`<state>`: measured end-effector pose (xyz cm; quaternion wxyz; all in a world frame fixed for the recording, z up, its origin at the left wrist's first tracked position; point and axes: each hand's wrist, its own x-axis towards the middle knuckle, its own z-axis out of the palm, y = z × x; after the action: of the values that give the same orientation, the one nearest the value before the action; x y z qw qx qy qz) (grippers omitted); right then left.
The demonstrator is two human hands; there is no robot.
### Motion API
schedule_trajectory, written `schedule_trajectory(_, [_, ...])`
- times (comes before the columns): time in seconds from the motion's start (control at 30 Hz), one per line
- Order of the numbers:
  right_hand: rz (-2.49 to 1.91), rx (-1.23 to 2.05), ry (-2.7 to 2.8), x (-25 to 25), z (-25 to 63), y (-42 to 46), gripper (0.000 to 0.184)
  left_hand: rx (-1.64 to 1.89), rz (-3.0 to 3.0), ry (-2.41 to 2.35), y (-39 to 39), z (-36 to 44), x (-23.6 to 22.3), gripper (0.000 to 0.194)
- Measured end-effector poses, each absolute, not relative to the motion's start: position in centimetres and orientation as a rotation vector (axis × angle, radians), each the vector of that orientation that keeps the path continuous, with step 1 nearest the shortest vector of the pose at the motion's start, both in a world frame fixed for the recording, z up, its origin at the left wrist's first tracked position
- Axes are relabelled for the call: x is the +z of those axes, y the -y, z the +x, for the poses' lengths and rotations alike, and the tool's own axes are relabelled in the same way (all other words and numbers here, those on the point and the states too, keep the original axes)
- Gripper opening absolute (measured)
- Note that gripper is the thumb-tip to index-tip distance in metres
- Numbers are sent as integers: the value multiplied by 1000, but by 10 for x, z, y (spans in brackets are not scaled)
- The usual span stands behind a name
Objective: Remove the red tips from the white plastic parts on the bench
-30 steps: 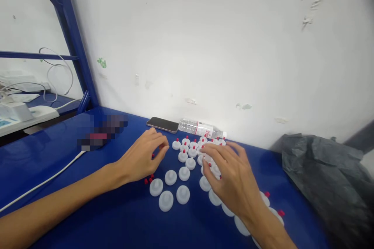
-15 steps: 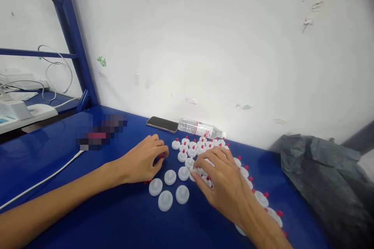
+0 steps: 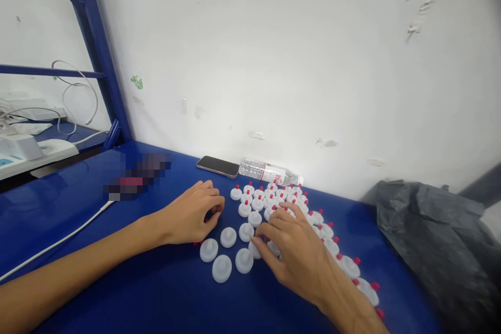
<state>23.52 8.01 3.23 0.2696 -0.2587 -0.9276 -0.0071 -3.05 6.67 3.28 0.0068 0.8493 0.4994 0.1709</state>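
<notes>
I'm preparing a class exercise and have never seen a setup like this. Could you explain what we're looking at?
There is no machine here: a person works with two bare hands, seen by a camera worn on the head, looking forward and down. On the blue table lie round white caps: many carry red tips, like this red-tipped cap, while some, like this bare cap, do not. Behind them are a smartphone and a plastic bottle on its side; a dark plastic bag is at the right. The left hand is curled beside the bare caps; the right hand is over others. Whether either grips anything is hidden.
</notes>
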Motion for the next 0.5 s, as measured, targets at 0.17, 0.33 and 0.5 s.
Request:
schedule_trajectory(0.17, [-729, -77, 2477, 35, 234, -80, 14, 650, 2630, -1547, -67, -31, 33, 16])
schedule_trajectory(0.33, [-780, -30, 2481, 35, 230, -78, 23, 673, 2631, -1450, -64, -29, 36, 30])
schedule_trajectory(0.5, [-799, -21, 2513, 32, 228, -76, 25, 593, 2671, -1378, -63, -28, 28, 53])
